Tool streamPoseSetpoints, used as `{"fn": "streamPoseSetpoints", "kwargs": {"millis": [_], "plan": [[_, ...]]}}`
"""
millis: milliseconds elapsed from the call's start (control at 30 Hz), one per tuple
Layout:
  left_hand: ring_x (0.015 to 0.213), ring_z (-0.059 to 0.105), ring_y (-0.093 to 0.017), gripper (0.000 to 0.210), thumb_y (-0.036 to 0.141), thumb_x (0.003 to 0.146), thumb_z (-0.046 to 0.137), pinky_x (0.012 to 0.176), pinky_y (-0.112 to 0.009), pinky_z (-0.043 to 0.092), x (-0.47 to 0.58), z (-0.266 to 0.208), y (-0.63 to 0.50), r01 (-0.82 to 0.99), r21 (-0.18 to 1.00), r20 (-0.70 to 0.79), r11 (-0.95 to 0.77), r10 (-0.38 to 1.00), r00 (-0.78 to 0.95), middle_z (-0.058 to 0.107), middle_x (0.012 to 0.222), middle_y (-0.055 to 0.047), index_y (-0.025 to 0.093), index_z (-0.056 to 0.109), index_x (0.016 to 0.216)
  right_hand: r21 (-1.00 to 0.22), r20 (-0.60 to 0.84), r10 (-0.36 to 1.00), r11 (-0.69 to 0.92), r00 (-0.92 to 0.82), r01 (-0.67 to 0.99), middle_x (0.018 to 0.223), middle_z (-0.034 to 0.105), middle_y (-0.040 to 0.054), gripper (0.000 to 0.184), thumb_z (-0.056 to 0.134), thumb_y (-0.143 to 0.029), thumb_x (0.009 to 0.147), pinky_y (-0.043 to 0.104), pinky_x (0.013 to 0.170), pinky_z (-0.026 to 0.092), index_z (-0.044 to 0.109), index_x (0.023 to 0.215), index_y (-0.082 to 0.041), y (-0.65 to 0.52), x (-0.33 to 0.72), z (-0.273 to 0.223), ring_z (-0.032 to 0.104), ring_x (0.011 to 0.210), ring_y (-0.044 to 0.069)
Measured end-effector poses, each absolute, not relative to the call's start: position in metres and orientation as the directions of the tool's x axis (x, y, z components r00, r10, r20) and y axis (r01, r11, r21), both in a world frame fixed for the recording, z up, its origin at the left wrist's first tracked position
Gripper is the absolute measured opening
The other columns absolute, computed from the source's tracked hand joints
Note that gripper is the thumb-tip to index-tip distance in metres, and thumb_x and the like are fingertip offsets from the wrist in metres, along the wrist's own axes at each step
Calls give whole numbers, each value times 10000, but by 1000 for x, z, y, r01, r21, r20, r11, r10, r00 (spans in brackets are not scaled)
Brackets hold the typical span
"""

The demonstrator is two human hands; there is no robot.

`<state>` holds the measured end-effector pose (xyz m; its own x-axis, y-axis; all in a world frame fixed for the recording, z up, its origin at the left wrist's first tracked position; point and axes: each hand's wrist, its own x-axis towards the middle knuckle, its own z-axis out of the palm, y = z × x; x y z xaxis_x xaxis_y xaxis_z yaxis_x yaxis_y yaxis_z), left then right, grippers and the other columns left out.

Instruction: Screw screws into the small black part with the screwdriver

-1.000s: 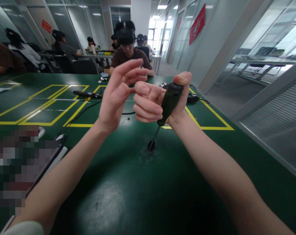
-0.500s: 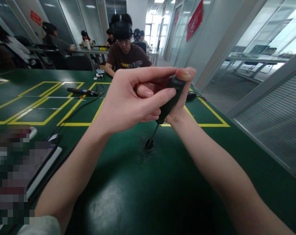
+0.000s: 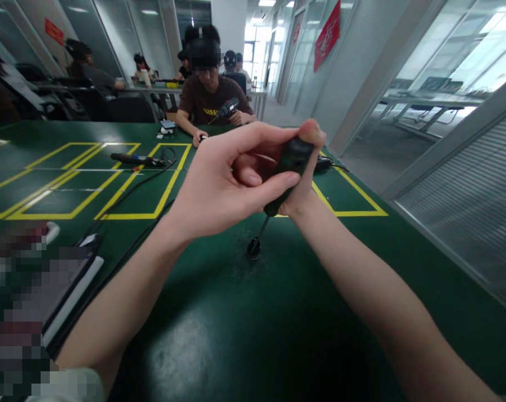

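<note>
A screwdriver with a thick black handle (image 3: 294, 162) leans over the green table, its thin metal shaft pointing down and toward me. The shaft's lower end meets a small black round piece (image 3: 253, 249) on the tabletop. My left hand (image 3: 223, 181) is closed on the handle from the left, thumb along its near side and index finger reaching to the top. From the right, my right hand (image 3: 305, 190) grips the same handle. A fingertip of it shows over the handle's end, while most of its fingers are hidden behind the handle and my left hand.
Yellow tape rectangles (image 3: 125, 216) mark the green table. A corded black tool (image 3: 131, 159) lies at the far left, and pixelated items (image 3: 52, 285) sit near my left forearm. Opposite sits a person (image 3: 213, 97) holding a power drill (image 3: 228, 108). A black object (image 3: 323, 163) lies behind my right hand.
The screwdriver handle has turned and dipped slightly, and both hands have moved a little with it. The person opposite has lowered a hand to the table and shifted the drill.
</note>
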<state>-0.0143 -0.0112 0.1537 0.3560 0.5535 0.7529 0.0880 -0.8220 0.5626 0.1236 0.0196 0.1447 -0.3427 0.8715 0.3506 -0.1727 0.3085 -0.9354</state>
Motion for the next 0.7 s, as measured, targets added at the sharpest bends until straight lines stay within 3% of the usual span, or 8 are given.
{"fn": "streamPoseSetpoints", "kwargs": {"millis": [133, 267, 367, 467, 567, 633, 700], "plan": [[938, 728, -204, 269, 276, 827, 854, 784, -307, 616, -13, 151, -6, 109, 500, 807, -859, 508, 303, 705, 950, -23, 193, 683, 1017, -949, 313, 875, 278, -369, -146, 618, 574, -26, 780, 177, -942, 786, 259, 493, 522, 471, 639, -234, 19, 123, 140, 694, 705, 182], [923, 664, -201, 279, 306, 811, 863, 784, -340, 573, -9, 149, 1, 98, 413, 872, -905, 424, 244, 612, 916, -14, 217, 620, 912, -879, 472, 839, 472, -272, -70, 643, 547, -17, 713, 309, -851, 922, 289, 586, 588, 537, 677, -222, 30, 133, 131, 697, 709, 175], [870, 615, -189, 325, 349, 796, 875, 763, -355, 535, -5, 145, 2, 58, 311, 927, -949, 316, 201, 553, 887, -4, 229, 586, 882, -744, 664, 730, 666, -163, -54, 675, 565, -17, 565, 551, -750, 915, 291, 570, 569, 608, 719, -223, 27, 147, 132, 649, 660, 159], [945, 616, -197, 323, 372, 837, 852, 814, -368, 529, -1, 140, 2, 62, 355, 912, -933, 360, 198, 561, 965, -17, 234, 573, 924, -614, 787, 617, 786, 20, -69, 812, 654, -12, 344, 749, -597, 872, 300, 643, 568, 694, 828, -260, 7, 158, 142, 643, 742, 161], [997, 604, -186, 320, 413, 881, 819, 854, -360, 525, 3, 134, 7, 6, 338, 920, -941, 332, 208, 552, 1027, -18, 249, 571, 999, -525, 850, 526, 844, 16, 114, 818, 652, -7, 294, 860, -538, 798, 339, 634, 589, 713, 814, -284, -17, 161, 152, 651, 740, 184], [919, 578, -153, 315, 384, 879, 825, 818, -328, 521, 5, 131, 10, -12, 200, 970, -980, 196, 144, 541, 1007, -2, 255, 567, 1003, -521, 842, 537, 831, -42, 195, 865, 684, 1, 274, 910, -465, 765, 368, 670, 629, 716, 857, -295, -26, 160, 156, 690, 788, 208], [913, 584, -152, 355, 348, 834, 868, 797, -313, 534, 7, 130, 10, 25, 201, 971, -979, 203, 127, 547, 990, 0, 254, 568, 1000, -525, 832, 550, 821, -66, 222, 907, 711, 2, 265, 919, -406, 769, 386, 715, 656, 710, 885, -294, -29, 159, 157, 722, 838, 223]]}}
